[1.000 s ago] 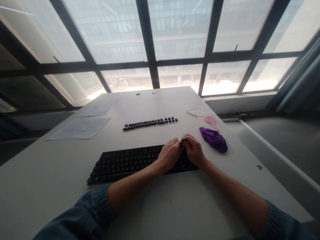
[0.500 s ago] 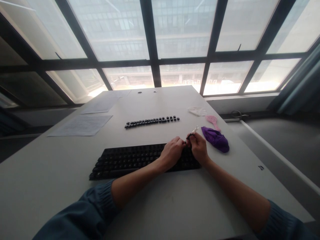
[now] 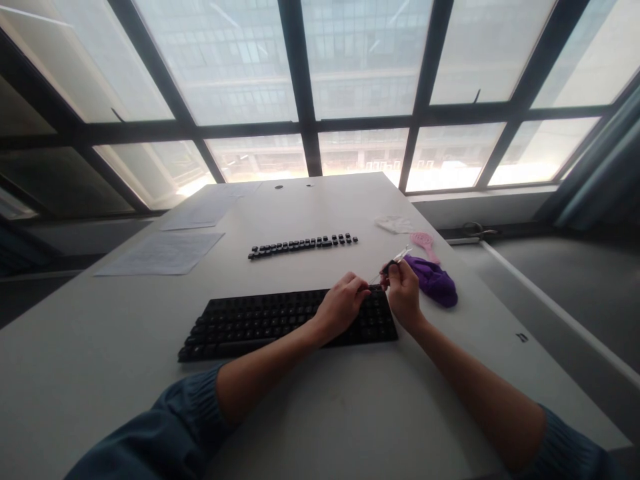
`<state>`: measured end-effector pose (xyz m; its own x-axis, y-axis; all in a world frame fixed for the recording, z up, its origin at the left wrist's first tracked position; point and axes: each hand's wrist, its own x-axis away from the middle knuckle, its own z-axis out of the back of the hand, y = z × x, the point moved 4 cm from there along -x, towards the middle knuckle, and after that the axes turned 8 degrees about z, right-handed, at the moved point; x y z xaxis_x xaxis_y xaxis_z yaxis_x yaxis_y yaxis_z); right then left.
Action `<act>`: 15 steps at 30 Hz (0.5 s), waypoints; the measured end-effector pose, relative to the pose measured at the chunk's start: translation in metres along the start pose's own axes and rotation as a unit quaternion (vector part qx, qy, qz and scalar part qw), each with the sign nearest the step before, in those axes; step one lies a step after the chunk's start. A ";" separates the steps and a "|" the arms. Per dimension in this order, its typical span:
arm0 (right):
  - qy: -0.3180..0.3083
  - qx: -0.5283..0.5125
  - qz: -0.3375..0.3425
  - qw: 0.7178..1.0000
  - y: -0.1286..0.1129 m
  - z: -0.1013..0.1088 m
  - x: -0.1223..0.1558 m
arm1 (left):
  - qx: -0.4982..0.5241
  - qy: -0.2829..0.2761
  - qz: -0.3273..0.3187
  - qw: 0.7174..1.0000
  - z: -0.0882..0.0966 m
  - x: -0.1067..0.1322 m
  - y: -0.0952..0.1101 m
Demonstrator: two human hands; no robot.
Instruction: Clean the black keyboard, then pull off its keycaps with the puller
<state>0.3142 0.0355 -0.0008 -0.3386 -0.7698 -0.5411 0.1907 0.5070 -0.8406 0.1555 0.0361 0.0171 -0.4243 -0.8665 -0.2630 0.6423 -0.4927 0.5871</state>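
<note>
A black keyboard (image 3: pixel 260 317) lies across the table before me; its top row looks bare of keycaps, though the detail is dim. My right hand (image 3: pixel 404 290) is closed around a keycap puller (image 3: pixel 390 267) with a black handle and thin pale wires sticking out at both ends. It hovers over the keyboard's upper right corner. Close by on its left, my left hand (image 3: pixel 345 300) is pinched near the lower wire tips, above the keyboard's upper edge. What sits between its fingertips is too small to make out.
Removed keycaps (image 3: pixel 305 245) stand in two rows beyond the keyboard. To the right lie a purple cloth (image 3: pixel 433 283), a pink brush (image 3: pixel 424 243) and a clear plastic bag (image 3: pixel 394 225). Paper sheets (image 3: pixel 163 253) rest at the left. Large windows rise behind the table.
My right hand has moved a little up and to the right with the keycap puller, away from my left hand. My left hand stays almost in place, still pinched.
</note>
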 end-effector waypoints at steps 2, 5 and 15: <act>-0.015 0.020 0.017 1.000 -0.004 0.001 -0.001 | 0.002 -0.005 -0.007 1.000 0.000 0.000 0.000; -0.072 0.066 0.060 0.993 -0.013 -0.002 0.000 | -0.006 -0.003 -0.005 1.000 -0.001 0.000 -0.002; -0.177 0.115 0.131 0.969 -0.020 -0.015 0.005 | -0.018 0.000 -0.004 1.000 -0.005 -0.001 -0.006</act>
<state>0.2949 0.0272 0.0132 0.0783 -0.7322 -0.6765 0.4419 0.6338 -0.6349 0.1547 0.0394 0.0100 -0.4297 -0.8626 -0.2670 0.6611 -0.5020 0.5576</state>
